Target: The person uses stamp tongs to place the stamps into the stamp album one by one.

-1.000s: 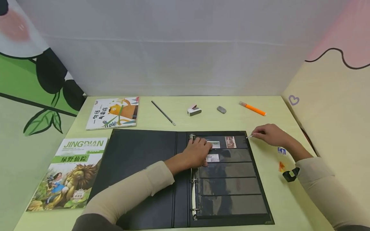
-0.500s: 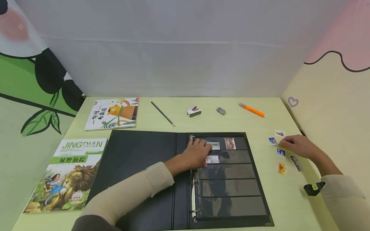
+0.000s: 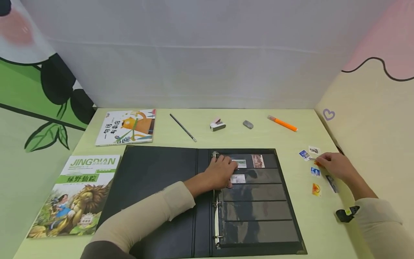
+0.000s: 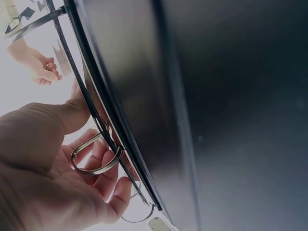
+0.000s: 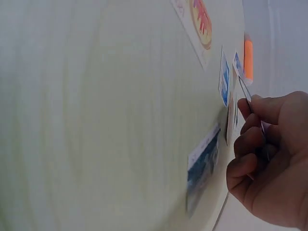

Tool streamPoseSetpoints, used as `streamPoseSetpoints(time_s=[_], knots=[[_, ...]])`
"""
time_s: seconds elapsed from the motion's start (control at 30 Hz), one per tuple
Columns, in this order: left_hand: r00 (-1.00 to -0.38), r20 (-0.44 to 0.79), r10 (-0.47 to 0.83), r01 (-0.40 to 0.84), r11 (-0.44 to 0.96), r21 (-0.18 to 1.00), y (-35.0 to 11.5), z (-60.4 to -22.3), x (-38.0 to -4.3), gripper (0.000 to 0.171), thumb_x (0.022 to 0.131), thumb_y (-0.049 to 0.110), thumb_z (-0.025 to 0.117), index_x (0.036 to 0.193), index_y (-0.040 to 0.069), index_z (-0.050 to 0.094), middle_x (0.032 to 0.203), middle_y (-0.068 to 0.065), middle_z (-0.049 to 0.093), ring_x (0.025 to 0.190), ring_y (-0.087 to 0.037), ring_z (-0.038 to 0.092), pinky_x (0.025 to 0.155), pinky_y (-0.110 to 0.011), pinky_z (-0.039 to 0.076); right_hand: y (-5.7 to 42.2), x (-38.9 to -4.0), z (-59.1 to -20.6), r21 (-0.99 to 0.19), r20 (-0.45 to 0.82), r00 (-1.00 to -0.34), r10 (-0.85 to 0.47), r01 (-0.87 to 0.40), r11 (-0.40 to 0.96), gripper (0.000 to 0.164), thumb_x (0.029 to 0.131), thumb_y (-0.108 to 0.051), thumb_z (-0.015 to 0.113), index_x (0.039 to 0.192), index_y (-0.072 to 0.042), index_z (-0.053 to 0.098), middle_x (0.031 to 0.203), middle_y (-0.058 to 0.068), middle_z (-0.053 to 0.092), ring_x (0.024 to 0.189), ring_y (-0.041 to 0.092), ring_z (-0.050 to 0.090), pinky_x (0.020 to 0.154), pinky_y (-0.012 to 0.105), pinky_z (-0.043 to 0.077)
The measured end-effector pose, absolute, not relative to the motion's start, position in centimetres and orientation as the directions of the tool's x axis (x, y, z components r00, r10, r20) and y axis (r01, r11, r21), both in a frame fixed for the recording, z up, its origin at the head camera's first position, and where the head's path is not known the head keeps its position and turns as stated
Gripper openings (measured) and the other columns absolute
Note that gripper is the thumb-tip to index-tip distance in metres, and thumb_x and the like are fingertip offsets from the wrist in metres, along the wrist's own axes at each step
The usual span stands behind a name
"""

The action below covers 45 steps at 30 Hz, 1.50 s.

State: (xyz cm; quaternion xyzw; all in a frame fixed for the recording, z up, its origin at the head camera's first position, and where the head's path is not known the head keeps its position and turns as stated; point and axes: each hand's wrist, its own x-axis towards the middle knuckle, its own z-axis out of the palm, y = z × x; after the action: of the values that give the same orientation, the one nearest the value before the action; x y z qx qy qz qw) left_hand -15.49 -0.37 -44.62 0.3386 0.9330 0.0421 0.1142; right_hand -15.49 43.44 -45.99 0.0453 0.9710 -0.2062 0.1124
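Head view: A black album (image 3: 161, 169) lies opened out on the pale table (image 3: 292, 142), with a pocket page (image 3: 258, 210) on its right half. The left hand (image 3: 220, 172) rests on the page's far left corner, beside the metal rings (image 3: 217, 205), fingers close together. A green stamp (image 3: 240, 164) and a brown stamp (image 3: 258, 161) occupy the farthest row; a pale stamp (image 3: 238, 178), the second. To the right of the album, the right hand (image 3: 336, 166) pinches tweezers (image 3: 312, 159) between thumb and finger. Their tips are at the near right corner of a blue stamp (image 3: 304, 155); whether they grip it cannot be told. Around them lie a white stamp (image 3: 314, 150), farther off, and, nearer, a second blue stamp (image 3: 315, 171), a dark stamp (image 3: 331, 183) and a yellow stamp (image 3: 316, 189). A pencil (image 3: 183, 127), stapler (image 3: 217, 125), eraser (image 3: 248, 124) and orange marker (image 3: 283, 123) line the far side; two books (image 3: 127, 126) lie at left.

Left wrist view: The fingers are lightly bent behind a ring, the thumb apart from them; whether they pinch the page cannot be told.

Right wrist view: The thumb and forefinger press the tweezers between them, the other fingers curled in.
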Motion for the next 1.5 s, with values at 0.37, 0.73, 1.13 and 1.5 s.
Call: streamPoseSetpoints(time_s=[0.37,0.73,1.13,1.5], knots=[[-0.747,-0.206,0.632,0.616,0.775,0.140,-0.3,-44.6,-15.6,0.060,0.082,0.043,0.073,0.132,0.023,0.047,0.130,-0.003,0.050,0.119,-0.023,0.043,0.099,-0.047,0.036,40.5,-16.6,-43.1,-0.462,-0.190,-0.978,-0.081,0.017,0.887,0.044,0.099,-0.043,0.046,0.111,-0.005,0.064,0.092,0.012,0.058,0.079,0.020,0.048,0.060,0.027,0.040],[-0.743,-0.203,0.638,0.617,0.770,0.162,-0.3,-44.5,-15.3,0.059,0.084,0.041,0.071,0.135,0.025,0.046,0.131,-0.004,0.051,0.123,-0.024,0.043,0.103,-0.049,0.035,33.5,-18.7,-43.0,-0.491,-0.135,-0.917,-0.376,-0.267,0.829,0.018,0.096,-0.025,0.057,0.098,-0.013,0.070,0.083,0.003,0.065,0.069,0.010,0.046,0.061,0.025,0.038],[-0.744,-0.196,0.639,0.620,0.769,0.155,-0.3,-44.4,-15.3,0.057,0.084,0.040,0.071,0.134,0.026,0.047,0.127,-0.002,0.052,0.118,-0.022,0.045,0.098,-0.045,0.036,28.4,-20.6,-42.0,-0.376,-0.122,-0.742,-0.659,-0.580,0.723,0.008,0.092,-0.015,0.062,0.087,-0.017,0.068,0.078,-0.011,0.059,0.068,0.004,0.047,0.065,0.023,0.041],[-0.742,-0.180,0.646,0.628,0.764,0.149,-0.3,-44.8,-15.3,0.056,0.084,0.040,0.072,0.132,0.028,0.048,0.123,-0.001,0.053,0.114,-0.021,0.045,0.093,-0.043,0.037,26.7,-21.3,-42.6,-0.372,-0.142,-0.725,-0.674,-0.592,0.715,0.008,0.092,-0.016,0.063,0.089,-0.016,0.071,0.084,-0.008,0.066,0.071,0.003,0.051,0.069,0.027,0.045]])
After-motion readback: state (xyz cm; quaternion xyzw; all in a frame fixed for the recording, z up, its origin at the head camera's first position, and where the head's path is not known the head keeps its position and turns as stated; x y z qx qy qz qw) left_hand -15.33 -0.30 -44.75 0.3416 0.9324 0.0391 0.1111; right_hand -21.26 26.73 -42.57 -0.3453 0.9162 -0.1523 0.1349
